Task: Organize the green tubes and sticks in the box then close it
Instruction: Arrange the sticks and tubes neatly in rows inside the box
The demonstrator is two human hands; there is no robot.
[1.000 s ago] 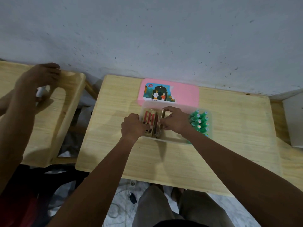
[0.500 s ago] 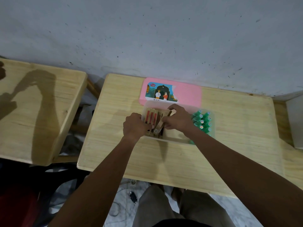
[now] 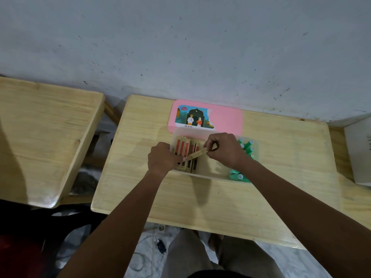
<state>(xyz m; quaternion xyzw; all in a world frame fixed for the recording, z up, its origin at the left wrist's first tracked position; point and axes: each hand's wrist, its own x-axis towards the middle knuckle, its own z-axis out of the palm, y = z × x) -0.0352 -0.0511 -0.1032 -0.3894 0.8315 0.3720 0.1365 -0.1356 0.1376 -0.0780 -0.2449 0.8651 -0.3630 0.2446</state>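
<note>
A clear plastic box (image 3: 208,174) sits open on a pale wooden table (image 3: 200,197), near its far edge, with its pink lid (image 3: 226,119) lying flat just behind it and touching its back wall; the lid carries a printed label showing two figures under an arch. At the left end of the box a row of gold-and-red sticks (image 3: 183,151) lies side by side, running front to back. At the right end a cluster of green tubes (image 3: 248,147) stands packed together, and a few more green tubes lie at the front right corner, partly hidden by the right forearm. The right hand (image 3: 224,150) hovers over the middle of the box, its grip pinched shut on one gold stick (image 3: 197,155), which it holds tilted across the row, the lower end pointing left. The left hand (image 3: 162,159) rests at the left front corner of the box with its fingers curled closed, one fingertip touching the lower end of that tilted stick; whether it clamps anything else cannot be told. The box floor between sticks and tubes is bare. A second wooden table (image 3: 46,137) stands to the left, apart from the first.
</note>
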